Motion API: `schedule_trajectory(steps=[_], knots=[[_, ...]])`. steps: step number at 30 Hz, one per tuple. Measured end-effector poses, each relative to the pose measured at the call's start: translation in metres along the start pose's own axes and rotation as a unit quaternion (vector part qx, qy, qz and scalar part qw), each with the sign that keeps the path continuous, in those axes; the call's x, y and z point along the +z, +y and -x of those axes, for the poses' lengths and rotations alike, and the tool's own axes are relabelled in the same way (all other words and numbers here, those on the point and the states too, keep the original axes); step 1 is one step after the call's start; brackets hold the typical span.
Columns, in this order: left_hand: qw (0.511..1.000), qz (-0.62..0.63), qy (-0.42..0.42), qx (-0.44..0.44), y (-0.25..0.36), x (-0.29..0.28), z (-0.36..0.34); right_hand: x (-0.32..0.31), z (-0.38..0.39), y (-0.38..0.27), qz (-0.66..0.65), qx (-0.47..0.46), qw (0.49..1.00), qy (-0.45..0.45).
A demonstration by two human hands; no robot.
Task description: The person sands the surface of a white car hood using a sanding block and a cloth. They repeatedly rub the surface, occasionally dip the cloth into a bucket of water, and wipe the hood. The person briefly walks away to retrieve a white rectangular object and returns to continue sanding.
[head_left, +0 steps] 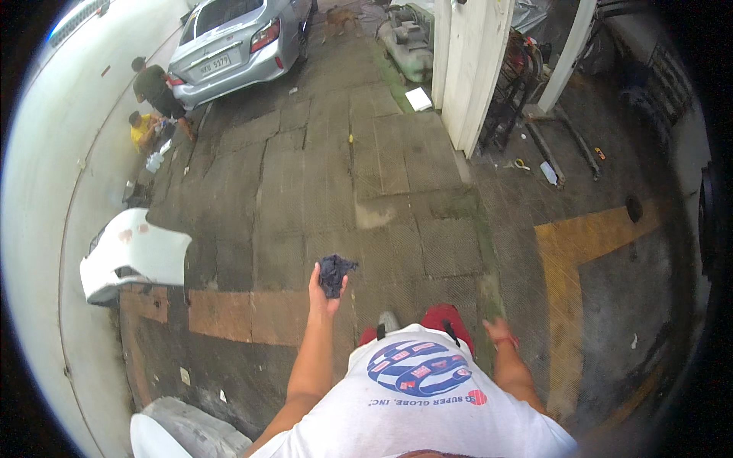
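Out in front of my body, my left hand [327,299] is closed around a crumpled dark blue-grey rag [334,273]. The thumb and fingers press it from both sides, and a loose end sticks out to the right. My right hand [498,333] hangs low beside my right thigh, a red band at its wrist. Its fingers look loosely apart and no object shows in them, though they are small and a little blurred. Below both hands is the dark, textured floor [305,221].
A white car bumper [164,248] stands at left by the pale wall [46,229]. Far left, two people [156,88] are beside a silver car [229,57]. A white post [469,76], a metal frame [546,145] and a white bottle [548,173] are at right. Plastic-wrapped material [187,427] lies near left.
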State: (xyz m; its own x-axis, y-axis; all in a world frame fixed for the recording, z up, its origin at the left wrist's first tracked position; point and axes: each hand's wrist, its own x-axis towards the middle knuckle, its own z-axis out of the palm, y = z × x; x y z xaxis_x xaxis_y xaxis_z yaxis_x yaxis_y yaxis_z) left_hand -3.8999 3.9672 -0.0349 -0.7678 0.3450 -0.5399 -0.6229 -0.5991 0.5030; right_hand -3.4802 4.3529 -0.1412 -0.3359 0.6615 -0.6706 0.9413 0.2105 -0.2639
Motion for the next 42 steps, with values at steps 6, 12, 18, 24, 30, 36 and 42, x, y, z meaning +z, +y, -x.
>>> schedule_trajectory(steps=[6, 12, 18, 24, 30, 36, 42], knots=[[0.994, 0.013, 0.111, -0.008, 0.011, 0.018, -0.151, -0.026, -0.019, 0.075, 0.048, 0.247, 0.956, -0.148], [0.962, -0.127, 0.232, -0.069, -0.023, 0.029, -0.314, -0.079, -0.183, -0.064, -0.021, 0.259, 0.953, -0.155], [0.883, -0.271, 0.371, -0.094, -0.032, 0.140, -0.435, -0.232, -0.464, -0.347, -0.055, -0.049, 0.997, 0.001], [0.900, -0.251, 0.349, -0.077, -0.018, 0.207, -0.538, -0.379, -0.602, -0.743, -0.124, -0.403, 0.897, 0.131], [0.873, -0.282, 0.376, -0.132, 0.013, 0.236, -0.686, -0.382, -0.704, -0.873, -0.164, -0.351, 0.922, 0.004], [0.809, -0.457, 0.355, -0.106, 0.063, 0.335, -0.785, -0.399, -0.783, -0.929, -0.185, -0.203, 0.947, -0.169], [0.797, -0.505, 0.318, -0.093, 0.112, 0.461, -0.916, -0.431, -0.934, -0.985, -0.279, -0.097, 0.943, -0.153]])
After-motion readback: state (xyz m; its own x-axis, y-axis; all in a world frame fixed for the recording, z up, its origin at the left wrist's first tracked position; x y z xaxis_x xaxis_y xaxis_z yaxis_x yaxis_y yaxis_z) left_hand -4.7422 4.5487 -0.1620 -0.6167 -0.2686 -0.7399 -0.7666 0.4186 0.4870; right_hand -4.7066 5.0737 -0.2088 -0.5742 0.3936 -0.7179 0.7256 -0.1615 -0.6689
